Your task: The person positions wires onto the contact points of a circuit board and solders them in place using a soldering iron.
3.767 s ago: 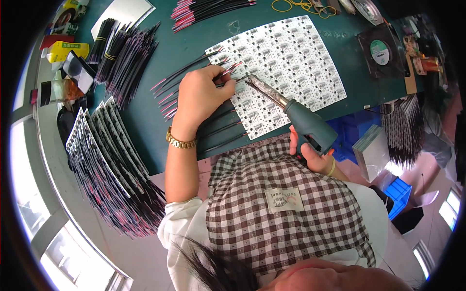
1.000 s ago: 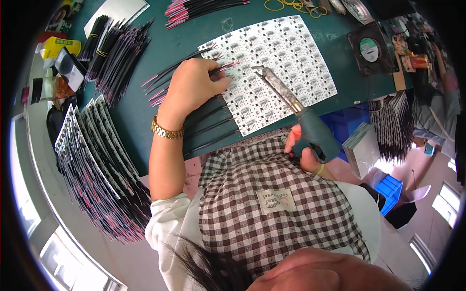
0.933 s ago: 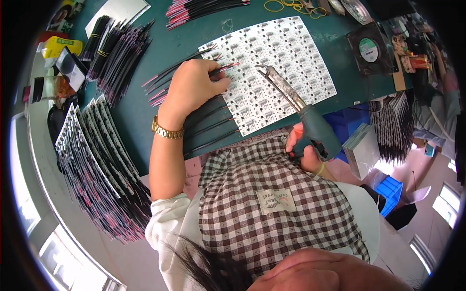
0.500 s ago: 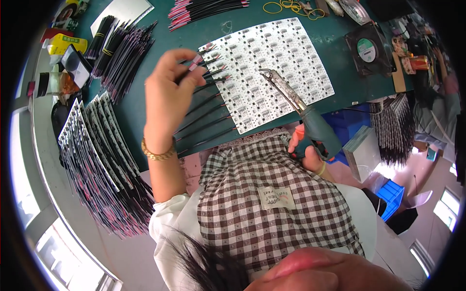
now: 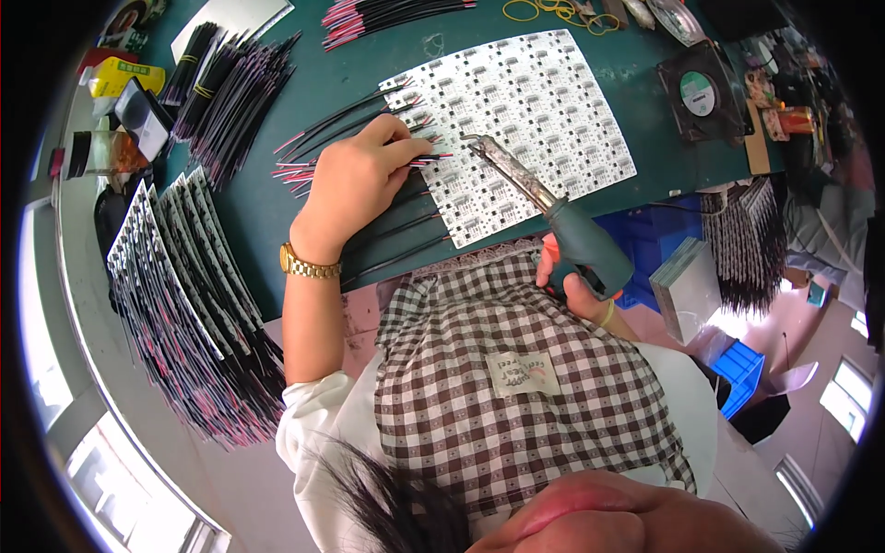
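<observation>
A white circuit board sheet printed with repeated rows of small parts lies on the green bench. My left hand is at its left edge, thumb and fingers pinching black wires whose red and white ends reach the board's edge. How many wires are in the pinch is hidden by the fingers. Other black wires lie along that same edge, above and below the hand. My right hand is closed round the green handle of a soldering gun. Its bent tip hovers over or touches the board, right of the wire ends; I cannot tell which.
Bundles of black wires lie at the far left, with more red-ended wires at the back. Wired boards stand packed at the left. A black fan sits at the right, near yellow rubber bands.
My left hand has come down from above the board's left edge, bringing the pinched wire ends to it. The soldering gun has shifted left, its tip nearer those ends.
</observation>
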A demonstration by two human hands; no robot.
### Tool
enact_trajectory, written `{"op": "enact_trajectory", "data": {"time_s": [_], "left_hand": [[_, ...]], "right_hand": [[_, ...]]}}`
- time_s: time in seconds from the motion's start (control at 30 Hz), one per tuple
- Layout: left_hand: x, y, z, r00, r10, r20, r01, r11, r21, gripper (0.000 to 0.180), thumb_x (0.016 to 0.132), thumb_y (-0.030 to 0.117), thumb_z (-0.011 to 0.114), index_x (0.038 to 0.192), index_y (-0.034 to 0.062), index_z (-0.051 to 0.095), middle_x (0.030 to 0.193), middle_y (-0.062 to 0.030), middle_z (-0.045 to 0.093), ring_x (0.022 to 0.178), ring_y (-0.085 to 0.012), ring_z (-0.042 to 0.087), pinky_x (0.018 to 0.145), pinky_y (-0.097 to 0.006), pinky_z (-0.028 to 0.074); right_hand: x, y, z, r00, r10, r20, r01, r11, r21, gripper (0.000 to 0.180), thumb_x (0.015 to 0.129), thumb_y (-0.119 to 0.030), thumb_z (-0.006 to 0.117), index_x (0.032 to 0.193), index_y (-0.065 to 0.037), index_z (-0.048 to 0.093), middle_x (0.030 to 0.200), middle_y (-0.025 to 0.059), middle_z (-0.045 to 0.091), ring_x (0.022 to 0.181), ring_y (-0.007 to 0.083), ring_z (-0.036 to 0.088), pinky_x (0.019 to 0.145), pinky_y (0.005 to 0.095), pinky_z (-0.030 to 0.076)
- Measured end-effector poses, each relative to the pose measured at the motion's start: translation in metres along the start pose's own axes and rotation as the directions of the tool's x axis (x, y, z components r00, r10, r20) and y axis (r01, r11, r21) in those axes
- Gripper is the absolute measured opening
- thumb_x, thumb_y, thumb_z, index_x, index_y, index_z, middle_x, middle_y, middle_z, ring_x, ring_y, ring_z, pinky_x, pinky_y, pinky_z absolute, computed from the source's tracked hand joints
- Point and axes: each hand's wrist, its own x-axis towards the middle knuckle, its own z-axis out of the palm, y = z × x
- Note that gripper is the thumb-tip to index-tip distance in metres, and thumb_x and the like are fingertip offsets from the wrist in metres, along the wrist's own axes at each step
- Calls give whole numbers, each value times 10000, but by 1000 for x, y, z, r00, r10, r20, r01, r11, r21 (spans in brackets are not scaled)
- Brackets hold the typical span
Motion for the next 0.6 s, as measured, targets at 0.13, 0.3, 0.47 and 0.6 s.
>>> {"op": "enact_trajectory", "data": {"time_s": [0.13, 0.3, 0.47, 0.6], "left_hand": [[1, -5, 5, 1000, -4, -14, 4, 999, 44, 304, 731, 10, 583, 970, 172, 679, 854, -14, 580, 655, -211, 599, 545, -315, 481], [3, 0, 7, 999, 40, -23, -37, 989, 141, 340, 731, 19, 565, 996, 197, 681, 812, -13, 536, 630, -191, 573, 529, -298, 469], [4, 4, 8, 1000, 21, 2, -21, 978, 207, 380, 729, 21, 557, 1023, 228, 681, 784, -12, 498, 623, -178, 552, 525, -293, 463], [5, -7, 7, 998, 50, 31, -53, 992, 118, 379, 733, 23, 556, 1019, 238, 681, 805, -13, 522, 646, -188, 571, 542, -286, 470]], "right_hand": [[6, -1, 2, 1000, -15, -20, 15, 1000, 3, 614, 859, -477, 570, 1253, -30, 424, 816, 84, 540, 689, 154, 533, 618, 293, 437], [7, 3, -3, 998, -44, -33, 47, 995, 86, 463, 877, -229, 558, 1245, 21, 429, 824, 78, 576, 696, 124, 533, 655, 266, 422], [10, 5, -1, 996, -74, -53, 80, 989, 121, 448, 877, -223, 560, 1239, 14, 445, 828, 83, 582, 685, 120, 538, 639, 257, 418], [10, 4, -3, 996, -54, -73, 62, 991, 119, 446, 880, -231, 561, 1234, 18, 451, 834, 82, 584, 699, 119, 545, 661, 263, 421]]}}
